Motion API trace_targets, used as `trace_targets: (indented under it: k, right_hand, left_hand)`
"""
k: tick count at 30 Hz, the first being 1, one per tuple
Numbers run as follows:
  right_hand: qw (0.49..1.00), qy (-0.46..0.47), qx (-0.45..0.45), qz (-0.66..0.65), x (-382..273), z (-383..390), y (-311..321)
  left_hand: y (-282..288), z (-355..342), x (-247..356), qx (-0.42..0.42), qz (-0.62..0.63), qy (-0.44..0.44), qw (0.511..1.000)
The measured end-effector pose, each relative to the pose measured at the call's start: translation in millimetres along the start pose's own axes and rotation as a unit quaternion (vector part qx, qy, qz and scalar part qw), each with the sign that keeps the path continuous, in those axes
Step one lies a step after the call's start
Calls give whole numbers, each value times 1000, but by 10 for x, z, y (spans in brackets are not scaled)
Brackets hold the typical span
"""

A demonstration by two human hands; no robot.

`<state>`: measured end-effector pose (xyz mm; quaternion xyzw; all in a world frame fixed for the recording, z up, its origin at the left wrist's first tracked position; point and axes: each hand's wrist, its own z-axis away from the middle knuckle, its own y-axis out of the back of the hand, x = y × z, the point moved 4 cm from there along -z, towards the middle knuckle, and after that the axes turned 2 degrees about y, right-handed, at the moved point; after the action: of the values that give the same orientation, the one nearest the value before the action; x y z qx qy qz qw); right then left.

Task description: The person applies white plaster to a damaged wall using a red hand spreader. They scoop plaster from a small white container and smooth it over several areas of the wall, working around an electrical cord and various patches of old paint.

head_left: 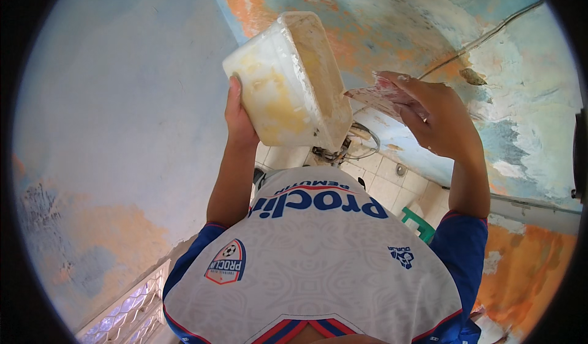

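right now my left hand (241, 120) is holding up a white plastic tub (272, 90) in front of my chest, thumb pressed along its outer side; the rest of those fingers are hidden. the tub is tilted, its mouth turned to my right, with yellowish patches on its side and pale smears along the rim. my right hand (440, 114) pinches a flat, thin scraper (383, 93), pinkish and streaked white, with pale smears on the fingers too. the scraper's pointed end is right by the tub's rim; i can't tell whether they touch. to my left runs a bluish wall (122, 99) with orange patches low down, and a window grille (131, 310) near its bottom edge. ahead and right, another wall (392, 19) shows peeling blue, white and orange, a dark cable (496, 30) running across it. below are pale floor tiles (383, 185), a looped wire (378, 143) and a green object (419, 223).
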<state>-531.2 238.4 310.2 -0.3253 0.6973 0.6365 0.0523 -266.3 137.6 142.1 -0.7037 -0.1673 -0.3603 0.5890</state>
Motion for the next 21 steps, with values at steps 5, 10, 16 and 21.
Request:
trace_targets:
  k: [5, 10, 16, 21]
  right_hand:
    - [999, 47, 29, 1, 84, 70, -13]
    - [990, 92, -20, 109, 11, 76, -162]
    - [951, 145, 27, 273, -117, 23, -468]
    - [945, 146, 57, 288, -177, -137, -604]
  left_hand:
    - [27, -1, -38, 16, 15, 4, 1000]
    - [51, 13, -69, 38, 18, 14, 999]
    - [144, 49, -63, 28, -6, 43, 999]
    - [313, -81, 11, 8, -33, 34, 999]
